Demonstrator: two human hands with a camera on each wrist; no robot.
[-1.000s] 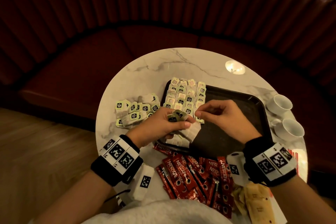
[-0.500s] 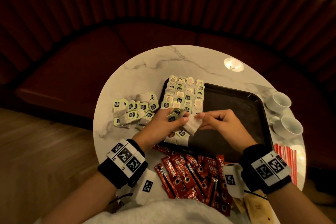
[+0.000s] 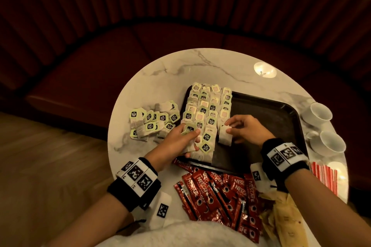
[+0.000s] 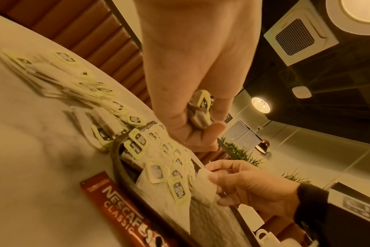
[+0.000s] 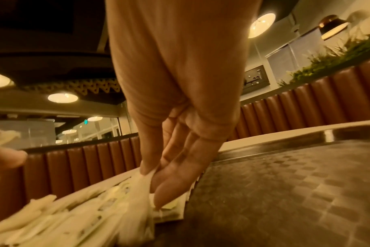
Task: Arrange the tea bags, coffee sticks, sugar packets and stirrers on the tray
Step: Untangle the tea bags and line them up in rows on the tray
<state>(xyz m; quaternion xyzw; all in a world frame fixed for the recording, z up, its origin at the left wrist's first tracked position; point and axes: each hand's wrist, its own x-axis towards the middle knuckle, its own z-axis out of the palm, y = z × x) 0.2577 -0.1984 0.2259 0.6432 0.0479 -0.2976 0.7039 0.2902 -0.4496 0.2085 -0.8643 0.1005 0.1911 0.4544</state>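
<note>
Since half a second ago, right hand (image 3: 244, 129) lowered to tray (image 3: 281, 110) — bag (image 3: 224, 136) pinched at fourth column's near end. Spare bags (image 4: 201, 108) clutched in left hand (image 3: 176, 140). Bag best laid flat, tag aligned — neighbours undisturbed.

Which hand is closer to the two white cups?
Right. The right hand is over the tray, pinching a tea bag, nearer the cups; the left hand is farther away.

Tea bags (image 3: 208, 110) on tray's (image 3: 281, 114) left; coffee sticks (image 3: 216, 192) before it.
</note>
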